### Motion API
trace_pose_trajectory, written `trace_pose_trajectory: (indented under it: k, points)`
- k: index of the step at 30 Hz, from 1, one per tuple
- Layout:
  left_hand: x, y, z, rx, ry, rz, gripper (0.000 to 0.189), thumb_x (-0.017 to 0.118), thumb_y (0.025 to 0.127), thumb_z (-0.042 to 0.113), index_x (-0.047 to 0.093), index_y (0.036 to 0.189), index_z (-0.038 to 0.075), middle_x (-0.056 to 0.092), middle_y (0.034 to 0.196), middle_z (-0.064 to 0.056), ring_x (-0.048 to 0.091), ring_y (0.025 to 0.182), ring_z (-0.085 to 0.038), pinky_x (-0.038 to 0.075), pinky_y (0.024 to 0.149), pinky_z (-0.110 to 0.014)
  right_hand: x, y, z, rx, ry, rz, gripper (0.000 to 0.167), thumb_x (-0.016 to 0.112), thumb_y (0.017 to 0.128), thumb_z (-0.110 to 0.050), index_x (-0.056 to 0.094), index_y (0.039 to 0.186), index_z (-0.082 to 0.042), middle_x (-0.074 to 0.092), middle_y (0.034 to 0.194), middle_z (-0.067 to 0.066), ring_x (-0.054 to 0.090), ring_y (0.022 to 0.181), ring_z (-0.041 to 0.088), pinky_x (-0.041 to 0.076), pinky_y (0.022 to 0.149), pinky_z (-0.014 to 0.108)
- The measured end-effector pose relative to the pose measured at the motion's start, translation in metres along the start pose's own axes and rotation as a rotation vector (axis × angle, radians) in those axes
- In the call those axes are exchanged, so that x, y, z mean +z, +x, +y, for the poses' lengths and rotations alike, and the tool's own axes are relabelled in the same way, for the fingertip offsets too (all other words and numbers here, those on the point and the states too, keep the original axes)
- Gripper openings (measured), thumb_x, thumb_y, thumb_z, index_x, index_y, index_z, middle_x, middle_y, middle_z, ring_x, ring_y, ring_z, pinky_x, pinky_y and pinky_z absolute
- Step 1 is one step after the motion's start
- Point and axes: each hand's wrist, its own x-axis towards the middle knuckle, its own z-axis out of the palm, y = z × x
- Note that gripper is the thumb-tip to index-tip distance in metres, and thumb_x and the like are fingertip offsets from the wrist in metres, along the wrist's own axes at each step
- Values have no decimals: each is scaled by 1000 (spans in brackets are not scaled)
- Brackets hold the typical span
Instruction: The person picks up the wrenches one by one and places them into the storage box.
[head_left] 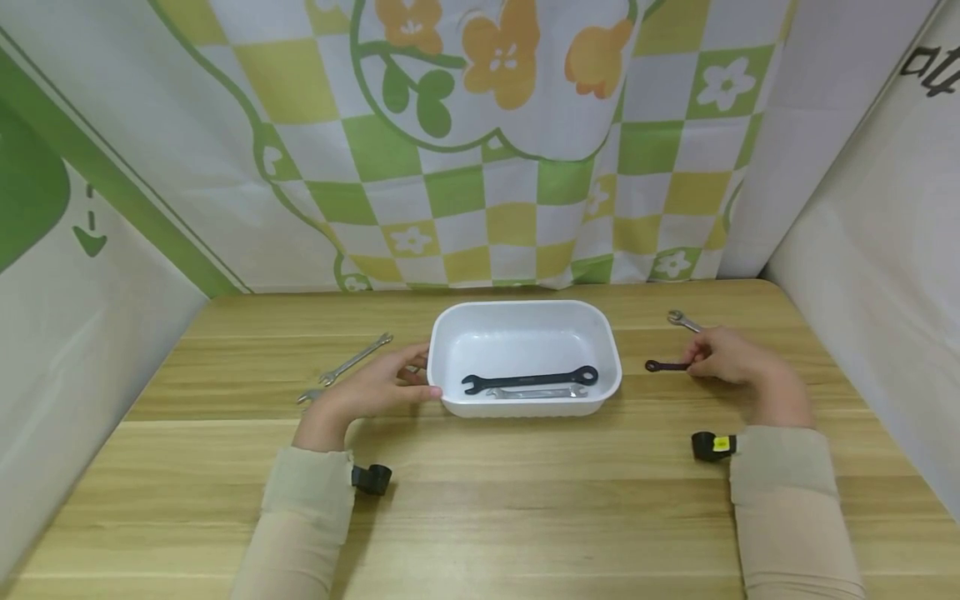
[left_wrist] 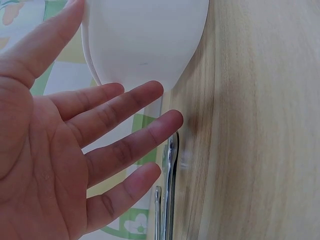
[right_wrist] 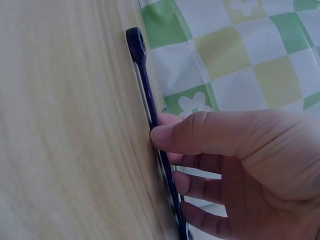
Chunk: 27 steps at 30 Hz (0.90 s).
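A white plastic tub [head_left: 525, 346] stands at the middle of the wooden table. In it lie a black combination wrench [head_left: 528, 381] and, in front of that, a silver wrench [head_left: 540, 393]. My left hand [head_left: 375, 385] is at the tub's left end, its thumb touching the rim; in the left wrist view its fingers [left_wrist: 132, 140] are spread and fairly straight. To the right of the tub, my right hand [head_left: 731, 358] pinches a dark wrench [head_left: 663, 366] between thumb and fingers. The right wrist view shows this wrench's ring end [right_wrist: 136, 44] low over or on the table; which, I cannot tell.
Behind the right hand lies a silver wrench [head_left: 684, 322], partly hidden. Left of the tub are another silver wrench [head_left: 354, 361] and a partly covered wrench end [head_left: 308, 396]. A checked, flowered cloth [head_left: 517, 225] hangs along the table's back edge.
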Motion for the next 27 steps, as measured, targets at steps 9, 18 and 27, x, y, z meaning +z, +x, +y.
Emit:
trace_pose_trajectory:
  k: [9,18,27]
  points:
    - [0,0,0,5,-12,-7,58,71,93,20,47,144,11,63,128,-14,60,119,-33,52,96,-45,1,1,-7,-8,14,-45,9,68,86,-2,64,93,3,60,84,4,49,78,15,41,68,25]
    - [0,0,0,0,1,-3,59,71,93,21,45,146,12,63,128,-13,59,120,-33,50,99,-49,2,3,-9,-45,39,-52,5,65,89,2,62,93,4,56,81,3,48,77,14,41,67,23]
    - [0,0,0,-1,8,-1,60,71,93,22,45,147,12,63,128,-12,59,120,-33,50,99,-49,4,3,-11,-88,-6,-29,7,68,90,-5,67,96,-4,55,79,-1,47,75,11,40,69,25]
